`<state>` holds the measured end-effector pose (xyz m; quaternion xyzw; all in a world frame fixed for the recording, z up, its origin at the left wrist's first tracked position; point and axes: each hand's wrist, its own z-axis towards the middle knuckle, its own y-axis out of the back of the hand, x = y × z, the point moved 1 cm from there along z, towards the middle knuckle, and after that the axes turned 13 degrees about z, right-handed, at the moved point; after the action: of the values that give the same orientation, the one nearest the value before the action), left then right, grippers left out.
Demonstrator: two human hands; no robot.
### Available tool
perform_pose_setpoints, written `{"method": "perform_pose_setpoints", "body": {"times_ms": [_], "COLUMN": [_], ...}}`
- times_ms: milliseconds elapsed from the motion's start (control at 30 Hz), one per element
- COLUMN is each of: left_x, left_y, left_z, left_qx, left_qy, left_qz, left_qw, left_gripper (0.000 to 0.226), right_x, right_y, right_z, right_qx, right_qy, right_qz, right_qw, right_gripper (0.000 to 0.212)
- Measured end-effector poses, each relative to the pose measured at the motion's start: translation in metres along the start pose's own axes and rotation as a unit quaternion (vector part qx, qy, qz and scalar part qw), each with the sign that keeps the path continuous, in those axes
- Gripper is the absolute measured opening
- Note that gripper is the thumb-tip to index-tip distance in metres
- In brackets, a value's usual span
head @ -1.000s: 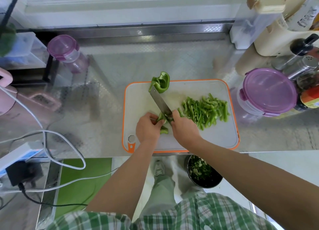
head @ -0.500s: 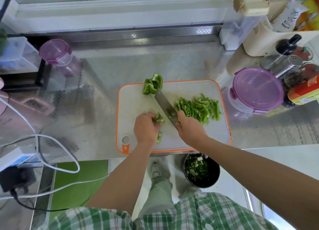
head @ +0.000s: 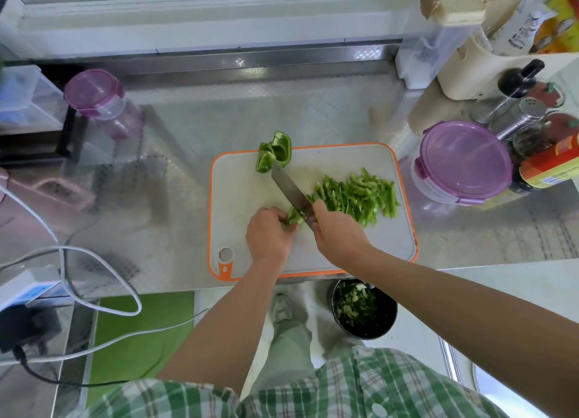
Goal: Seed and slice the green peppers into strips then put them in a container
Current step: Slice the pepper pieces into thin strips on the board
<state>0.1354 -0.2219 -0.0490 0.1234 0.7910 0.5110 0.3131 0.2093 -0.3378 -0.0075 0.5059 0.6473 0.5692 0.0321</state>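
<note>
Green pepper piece (head: 293, 219) lay on the cutting board (head: 244, 204), pinched under my left grip (head: 268, 234). My right grip (head: 340, 234) was closed round the knife (head: 289, 187), blade against that piece. Cut strips (head: 357, 198) were heaped just right of the blade, and a pepper chunk (head: 275, 151) sat at the board's far edge.

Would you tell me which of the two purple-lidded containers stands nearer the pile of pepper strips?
The wide purple-lidded container just right of the cutting board, beside the pepper strips. The smaller purple-lidded jar stands far off at the counter's back left.
</note>
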Motion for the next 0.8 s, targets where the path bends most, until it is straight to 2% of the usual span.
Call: {"method": "perform_pose_setpoints", "body": {"times_ms": [300, 567, 800], "left_x": [0.001, -0.001, -0.002], "left_y": [0.001, 0.004, 0.007], "left_z": [0.002, 0.003, -0.004], "left_qx": [0.017, 0.025, 0.022], "left_qy": [0.005, 0.01, -0.036], "left_qz": [-0.014, -0.023, 0.042], "left_qw": [1.0, 0.999, 0.998], "left_gripper": [0.019, 0.02, 0.016], "right_x": [-0.006, 0.002, -0.001], "right_y": [-0.002, -0.01, -0.018], "right_z": [0.001, 0.01, 0.011], "right_qx": [-0.002, 0.005, -0.014], "right_qy": [0.002, -0.013, -0.035], "right_qz": [0.028, -0.018, -0.016], "right_qw": [1.0, 1.0, 0.999], "right_gripper": [0.013, 0.013, 0.014]}}
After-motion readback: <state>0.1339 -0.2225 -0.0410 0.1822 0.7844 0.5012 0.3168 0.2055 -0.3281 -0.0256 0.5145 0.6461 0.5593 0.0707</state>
